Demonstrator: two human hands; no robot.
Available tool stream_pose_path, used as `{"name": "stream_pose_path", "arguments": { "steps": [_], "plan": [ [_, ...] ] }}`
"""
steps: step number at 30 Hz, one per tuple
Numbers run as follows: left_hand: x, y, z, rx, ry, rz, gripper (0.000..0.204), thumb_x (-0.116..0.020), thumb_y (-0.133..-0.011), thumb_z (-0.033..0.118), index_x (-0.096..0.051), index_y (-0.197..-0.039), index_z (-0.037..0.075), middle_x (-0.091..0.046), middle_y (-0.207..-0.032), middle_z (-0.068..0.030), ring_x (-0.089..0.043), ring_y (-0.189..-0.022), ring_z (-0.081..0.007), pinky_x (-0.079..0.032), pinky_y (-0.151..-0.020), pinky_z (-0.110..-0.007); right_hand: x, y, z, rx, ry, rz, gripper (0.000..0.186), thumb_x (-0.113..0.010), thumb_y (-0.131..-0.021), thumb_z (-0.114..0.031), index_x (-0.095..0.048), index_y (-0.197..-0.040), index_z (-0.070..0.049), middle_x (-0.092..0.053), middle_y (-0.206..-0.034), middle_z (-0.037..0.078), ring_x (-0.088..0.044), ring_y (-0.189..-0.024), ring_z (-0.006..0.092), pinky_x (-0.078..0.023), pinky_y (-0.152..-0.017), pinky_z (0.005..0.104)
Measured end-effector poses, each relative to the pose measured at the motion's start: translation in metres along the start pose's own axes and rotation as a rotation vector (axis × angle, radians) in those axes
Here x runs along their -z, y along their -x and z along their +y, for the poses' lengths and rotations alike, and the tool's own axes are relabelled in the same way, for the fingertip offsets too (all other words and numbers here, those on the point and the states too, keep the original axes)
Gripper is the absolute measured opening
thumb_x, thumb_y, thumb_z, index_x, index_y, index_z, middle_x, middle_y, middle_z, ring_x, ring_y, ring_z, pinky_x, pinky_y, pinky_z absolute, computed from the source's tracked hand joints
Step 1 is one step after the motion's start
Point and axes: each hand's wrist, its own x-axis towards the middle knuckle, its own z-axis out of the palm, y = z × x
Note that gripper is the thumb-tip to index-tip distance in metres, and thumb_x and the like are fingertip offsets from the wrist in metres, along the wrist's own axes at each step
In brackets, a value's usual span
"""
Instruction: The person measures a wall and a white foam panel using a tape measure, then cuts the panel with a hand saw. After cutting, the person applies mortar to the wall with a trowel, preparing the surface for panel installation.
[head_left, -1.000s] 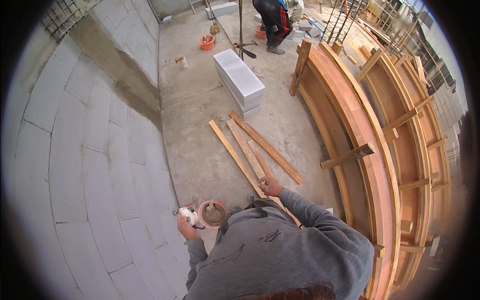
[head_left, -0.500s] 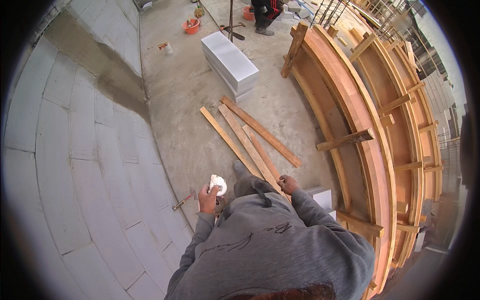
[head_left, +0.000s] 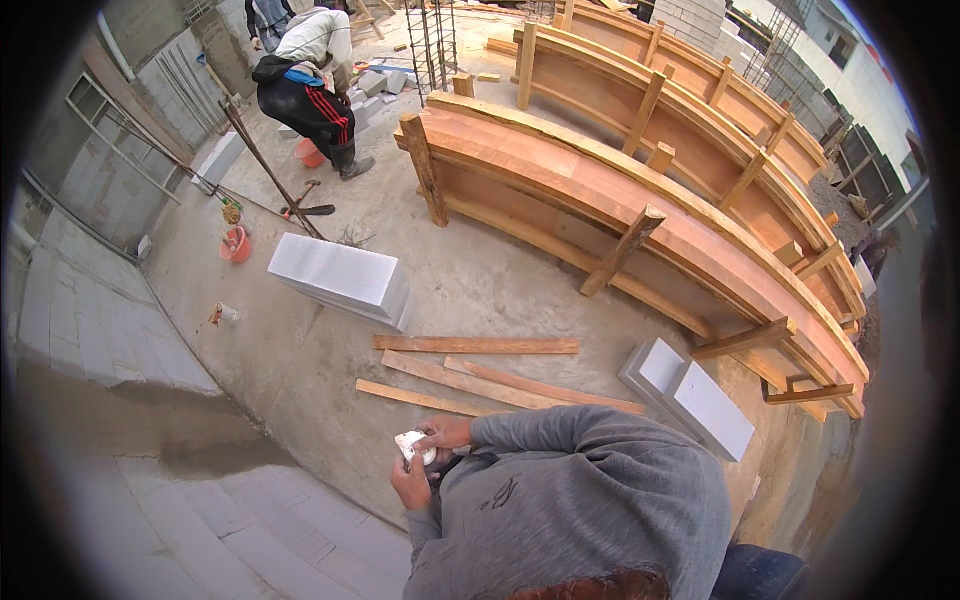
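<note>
My left hand [head_left: 411, 484] is closed around a small, rounded white object [head_left: 410, 444], palm-sized, whose exact kind I cannot make out. From the other side my right hand [head_left: 446, 432] closes on the same object, fingers pressed against its edge. Both hands are close together in front of my body, above the concrete floor. Just beyond them several long wooden planks [head_left: 476, 345] lie loosely fanned out on the floor.
A stack of pale blocks [head_left: 335, 272] stands beyond the planks; more pale blocks [head_left: 700, 405] lie right. Long timber frames [head_left: 590, 180] with jutting posts span the right. A co-worker [head_left: 310, 95] bends over at the back. An orange bucket [head_left: 236, 246] sits near the left block wall [head_left: 180, 500].
My view has turned to the right. My right hand has come across from beside the planks to the white object, which my left hand held alone before.
</note>
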Motion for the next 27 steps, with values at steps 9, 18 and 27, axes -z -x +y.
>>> {"name": "stream_pose_path", "arguments": {
  "steps": [9,18,27],
  "plan": [
    [0.103,-0.127,0.03,-0.329,-0.458,-0.258,0.025,-0.054,-0.085,0.019,-0.07,-0.087,-0.001,-0.067,-0.074,-0.0144,-0.065,-0.066,-0.0241,-0.05,-0.064,-0.035,0.009,-0.104,-0.072,-0.087,-0.354,0.547,0.036,-0.054,-0.096,-0.037,-0.056,-0.11,-0.004,-0.063,-0.095,0.007,-0.065,-0.081,0.0153,-0.061,-0.064,0.0356],
    [0.296,-0.21,0.092,-0.239,-0.555,-0.343,0.025,-0.056,-0.084,0.022,-0.069,-0.082,0.001,-0.065,-0.068,-0.0096,-0.06,-0.059,-0.0165,-0.046,-0.057,-0.03,-0.06,-0.244,-0.11,0.029,-0.664,0.729,0.033,-0.048,-0.099,-0.027,-0.05,-0.124,-0.006,-0.065,-0.099,0.007,-0.067,-0.075,0.0167,-0.058,-0.056,0.0285],
    [0.366,-0.273,0.097,0.007,-0.172,-0.079,0.02,-0.055,-0.085,0.012,-0.07,-0.083,-0.001,-0.064,-0.069,-0.0048,-0.058,-0.063,-0.0107,-0.046,-0.057,-0.025,-0.049,-0.38,-0.161,-0.009,-0.569,0.664,0.035,-0.059,-0.094,-0.024,-0.054,-0.123,-0.005,-0.066,-0.094,0.004,-0.063,-0.07,0.0113,-0.053,-0.053,0.0233]
  ]
}}
